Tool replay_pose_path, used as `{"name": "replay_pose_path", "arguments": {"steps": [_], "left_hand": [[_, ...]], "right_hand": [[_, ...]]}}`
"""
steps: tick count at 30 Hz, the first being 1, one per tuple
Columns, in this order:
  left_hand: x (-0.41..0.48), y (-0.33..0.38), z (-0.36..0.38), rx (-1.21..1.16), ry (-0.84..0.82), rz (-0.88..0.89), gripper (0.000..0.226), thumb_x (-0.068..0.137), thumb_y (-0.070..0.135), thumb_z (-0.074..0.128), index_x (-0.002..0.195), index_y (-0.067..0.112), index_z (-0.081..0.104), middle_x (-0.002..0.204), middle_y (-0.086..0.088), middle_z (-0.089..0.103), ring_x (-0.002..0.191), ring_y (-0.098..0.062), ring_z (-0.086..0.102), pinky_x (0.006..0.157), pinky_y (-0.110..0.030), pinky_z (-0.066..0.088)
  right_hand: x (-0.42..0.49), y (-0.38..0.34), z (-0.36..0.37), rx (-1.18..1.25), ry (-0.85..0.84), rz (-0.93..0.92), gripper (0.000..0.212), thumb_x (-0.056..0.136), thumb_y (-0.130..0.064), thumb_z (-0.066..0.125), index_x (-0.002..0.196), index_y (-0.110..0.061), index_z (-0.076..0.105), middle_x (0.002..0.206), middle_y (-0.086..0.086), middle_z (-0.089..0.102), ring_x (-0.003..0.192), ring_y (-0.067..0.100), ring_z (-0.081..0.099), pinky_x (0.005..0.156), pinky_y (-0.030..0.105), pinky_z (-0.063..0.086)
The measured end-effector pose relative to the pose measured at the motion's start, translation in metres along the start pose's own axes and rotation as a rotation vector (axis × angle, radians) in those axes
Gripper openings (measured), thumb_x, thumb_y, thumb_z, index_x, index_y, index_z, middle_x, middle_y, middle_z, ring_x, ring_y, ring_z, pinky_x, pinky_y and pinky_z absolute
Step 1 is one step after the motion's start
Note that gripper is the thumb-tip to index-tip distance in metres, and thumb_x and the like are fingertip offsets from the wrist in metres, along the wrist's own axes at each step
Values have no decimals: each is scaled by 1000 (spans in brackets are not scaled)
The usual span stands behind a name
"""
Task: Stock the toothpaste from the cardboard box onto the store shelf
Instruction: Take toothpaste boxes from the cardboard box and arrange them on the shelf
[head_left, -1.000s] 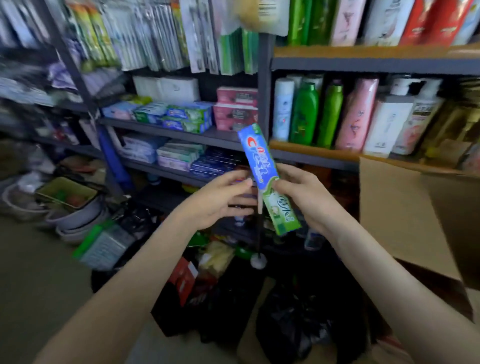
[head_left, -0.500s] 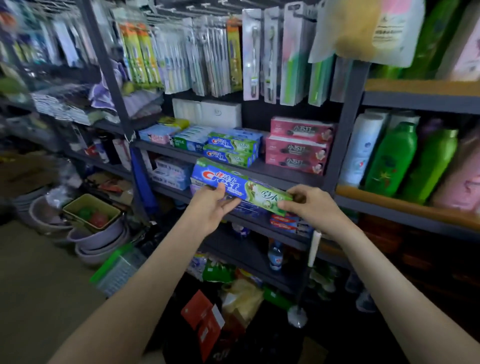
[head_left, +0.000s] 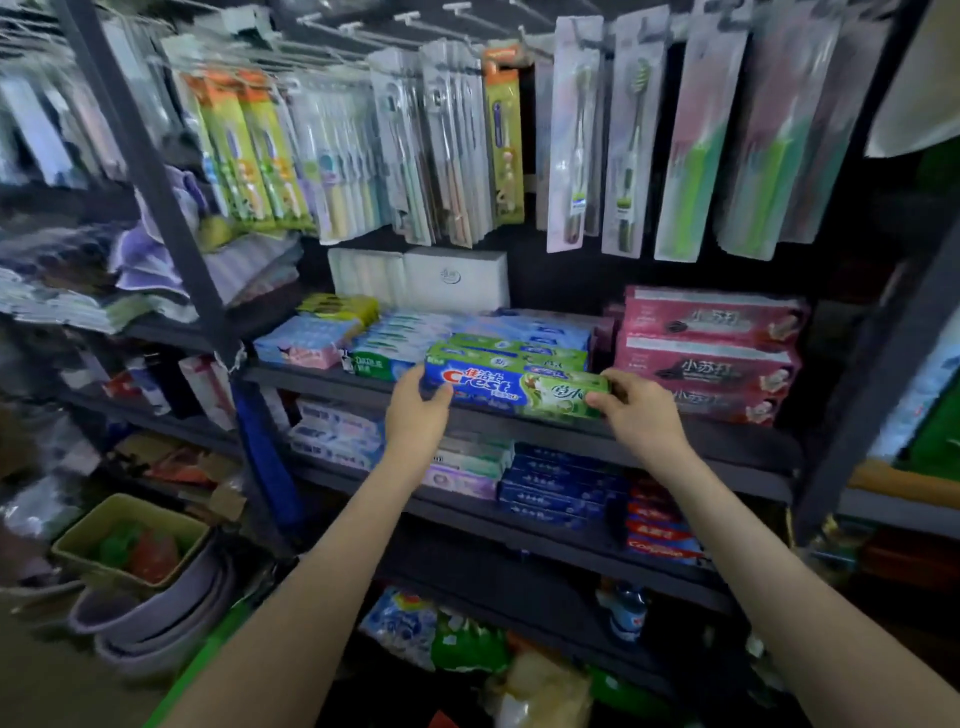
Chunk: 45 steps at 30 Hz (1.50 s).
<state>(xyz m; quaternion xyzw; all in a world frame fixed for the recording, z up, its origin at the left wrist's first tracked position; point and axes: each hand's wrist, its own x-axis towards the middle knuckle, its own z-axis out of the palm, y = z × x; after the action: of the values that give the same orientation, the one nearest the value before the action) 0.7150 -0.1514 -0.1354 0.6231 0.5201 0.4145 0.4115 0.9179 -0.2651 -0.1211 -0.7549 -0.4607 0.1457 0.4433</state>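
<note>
Against the store shelf (head_left: 311, 380), the toothpaste box (head_left: 511, 391) was gripped level at its nine o'clock end by the left hand (head_left: 415, 418) and at three o'clock by the right hand (head_left: 641, 413), presumably for square seating before matching boxes (head_left: 519, 349) at twelve o'clock.

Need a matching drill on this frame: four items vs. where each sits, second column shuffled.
Items:
1. Crest box
2. pink boxes
3. toothbrush packs
4. basket

Places:
A. hanging along the top
B. low left, near the floor
C. gripped at its ends by left hand and right hand
D. stacked just right of the right hand

Pairs: 1-C, 2-D, 3-A, 4-B
</note>
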Motion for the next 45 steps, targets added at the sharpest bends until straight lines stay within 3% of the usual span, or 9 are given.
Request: {"name": "replay_pose_path", "arguments": {"steps": [4,11,14,19,24,32,35,39,45], "left_hand": [[63,-12,4,255,-145,64,46,99,17,50,144,12,41,132,-9,55,102,-20,55,79,-24,40],[106,-31,27,413,-298,116,35,96,21,52,128,13,42,101,0,51,120,-30,42,99,-50,40],[110,-31,33,433,-210,147,56,95,24,56,142,8,31,125,-10,52,128,-33,35,102,-49,37],[93,-30,44,597,-124,326,83,93,29,58,152,6,5,159,-16,8,146,-32,7,117,-48,9],[38,-14,75,502,-41,704,70,84,25,63,143,2,34,152,-25,26,138,-39,23,110,-58,24],[-133,39,172,244,-653,966,43,89,17,58,129,2,53,135,-16,51,124,-35,48,102,-46,40],[-200,68,209,224,-762,1034,40,96,22,53,132,6,52,135,-9,52,123,-28,50,99,-38,42],[-334,115,272,183,-888,1108,40,98,27,48,135,12,50,136,-3,49,124,-23,46,101,-36,41],[-502,191,361,286,-987,1155,39,100,32,43,137,18,45,138,1,45,122,-21,46,92,-32,40]], "right_hand": [[32,2,46,30,139,139,34,93,-15,62,123,0,58,117,17,63,107,28,57,81,25,39],[55,8,91,-33,245,288,58,97,-21,54,148,-7,30,144,17,40,133,31,37,110,40,31],[57,11,98,-12,255,280,55,96,-24,55,146,-12,36,139,12,47,126,28,44,106,43,38],[54,8,97,-13,248,236,53,95,-24,57,144,-12,40,135,6,49,127,25,45,105,36,38],[23,8,68,-74,307,170,60,97,-24,55,149,-14,27,152,5,32,141,20,27,112,30,25],[-117,43,-87,-373,513,30,44,89,-9,63,132,-7,52,113,-2,53,111,20,55,93,18,38],[-179,72,-158,-494,581,53,43,86,-9,66,128,-5,55,112,5,58,107,24,57,94,34,46],[-295,115,-275,-573,631,152,44,90,-17,63,132,-16,51,110,-10,48,106,12,52,90,19,38],[-421,175,-434,-639,598,287,46,92,-20,60,136,-18,47,121,-8,44,116,11,43,97,25,38]]}}
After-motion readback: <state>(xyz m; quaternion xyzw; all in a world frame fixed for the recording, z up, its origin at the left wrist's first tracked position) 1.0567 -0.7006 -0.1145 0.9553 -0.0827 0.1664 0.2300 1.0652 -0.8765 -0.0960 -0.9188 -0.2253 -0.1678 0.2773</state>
